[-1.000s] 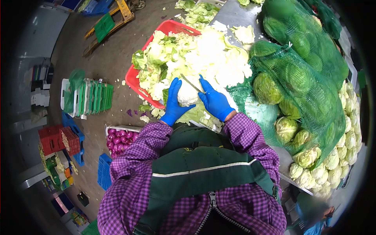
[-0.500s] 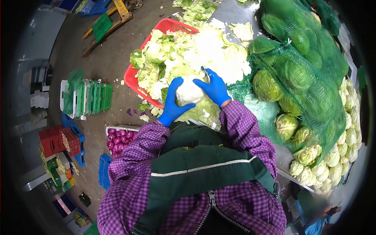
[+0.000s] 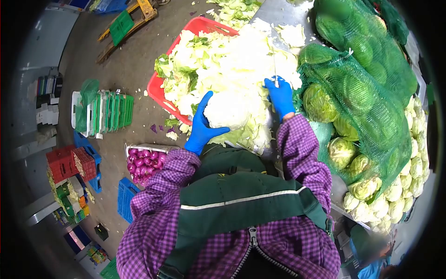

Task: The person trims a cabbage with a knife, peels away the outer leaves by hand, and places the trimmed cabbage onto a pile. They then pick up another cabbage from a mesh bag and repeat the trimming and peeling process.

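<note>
My left hand (image 3: 202,128), in a blue glove, cups the left side of a pale cabbage (image 3: 226,111), with thumb and fingers spread around it. My right hand (image 3: 281,96), also gloved in blue, is closed on a knife (image 3: 275,67) whose thin blade points away from me; glare washes out much of it. The right hand is apart from the cabbage, over the heap of leaves to its right. Trimmed cabbage leaves (image 3: 186,69) fill a red crate (image 3: 160,95) just beyond my left hand.
Green net sacks of cabbages (image 3: 357,93) stand on the right, with trimmed cabbages (image 3: 395,200) piled beside them. Purple onions (image 3: 144,165) sit in a crate at lower left. Green crates (image 3: 109,116) and a yellow pallet jack (image 3: 145,11) are on the floor farther left.
My right hand has moved off the cabbage, to the right and slightly away from me, with the knife. My left hand stays on the cabbage.
</note>
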A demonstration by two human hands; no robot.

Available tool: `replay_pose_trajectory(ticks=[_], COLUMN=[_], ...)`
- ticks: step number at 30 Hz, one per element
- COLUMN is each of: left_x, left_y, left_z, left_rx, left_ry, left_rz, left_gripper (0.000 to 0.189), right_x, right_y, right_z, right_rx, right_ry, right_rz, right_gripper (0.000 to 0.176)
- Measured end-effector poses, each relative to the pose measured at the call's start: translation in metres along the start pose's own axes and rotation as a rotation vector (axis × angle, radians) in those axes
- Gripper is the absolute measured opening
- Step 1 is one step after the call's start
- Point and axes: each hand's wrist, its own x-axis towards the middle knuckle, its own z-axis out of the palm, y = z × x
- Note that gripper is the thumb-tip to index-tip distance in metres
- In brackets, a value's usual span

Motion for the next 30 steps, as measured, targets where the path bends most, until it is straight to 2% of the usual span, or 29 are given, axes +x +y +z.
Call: replay_pose_trajectory(ticks=[1,3,7,8,10,14,15,16,18,19,21,22,23,24,26,28,29,30], left_x=[0.001,0.002,0.009,0.009,0.009,0.009,0.009,0.009,0.010,0.011,0.014,0.017,0.021,0.022,0.024,0.026,0.025,0.027], left_y=[0.002,0.006,0.016,0.018,0.023,0.031,0.034,0.037,0.043,0.044,0.046,0.052,0.062,0.067,0.060,0.033,0.003,-0.003], left_z=[0.001,0.003,0.006,0.006,0.006,0.004,0.004,0.005,0.006,0.006,0.005,0.008,0.012,0.014,0.012,0.004,-0.006,-0.006], left_rx=[-0.001,-0.024,-0.017,-0.021,-0.021,-0.016,-0.015,-0.011,0.021,0.020,0.451,0.450,0.773,1.095,1.105,1.112,0.853,0.592], left_ry=[0.004,0.025,0.029,0.039,0.047,0.076,0.080,0.081,0.104,0.104,0.148,0.148,0.108,0.067,0.047,0.015,0.053,0.086], left_rz=[0.000,0.079,0.105,0.109,0.115,0.081,0.073,0.076,0.067,0.069,0.122,0.125,0.196,0.263,0.265,0.284,0.127,-0.031], left_gripper=[0.113,0.113,0.113,0.113,0.112,0.112,0.111,0.111,0.110,0.110,0.108,0.108,0.107,0.107,0.107,0.106,0.109,0.111], right_x=[-0.003,-0.011,-0.029,-0.040,-0.058,-0.077,-0.078,-0.081,-0.088,-0.093,-0.087,-0.080,-0.067,-0.069,-0.074,-0.066,-0.064,-0.062], right_y=[-0.001,-0.001,0.012,0.002,-0.012,-0.019,-0.017,-0.018,-0.024,-0.028,-0.014,0.000,0.026,0.023,0.017,0.029,0.031,0.035], right_z=[-0.005,-0.012,-0.003,-0.003,0.000,0.013,0.018,0.021,0.026,0.028,0.033,0.039,0.043,0.041,0.036,0.033,0.029,0.026], right_rx=[-0.003,-0.299,-0.190,-0.188,0.013,0.213,0.154,0.157,-0.147,-0.135,-0.188,-0.239,-0.284,-0.285,0.065,0.122,0.095,0.070], right_ry=[-0.003,0.053,-0.011,-0.011,-0.219,-0.380,-0.365,-0.367,-0.203,-0.245,-0.184,-0.123,-0.051,-0.054,-0.322,-0.305,-0.301,-0.297], right_rz=[0.000,-0.336,-0.479,-0.480,-0.156,-0.136,-0.272,-0.275,-0.706,-0.618,-0.671,-0.723,-0.821,-0.823,-0.211,-0.150,-0.108,-0.062], right_gripper=[0.029,0.035,0.037,0.037,0.035,0.045,0.054,0.054,0.061,0.063,0.061,0.060,0.051,0.051,0.046,0.043,0.044,0.045])
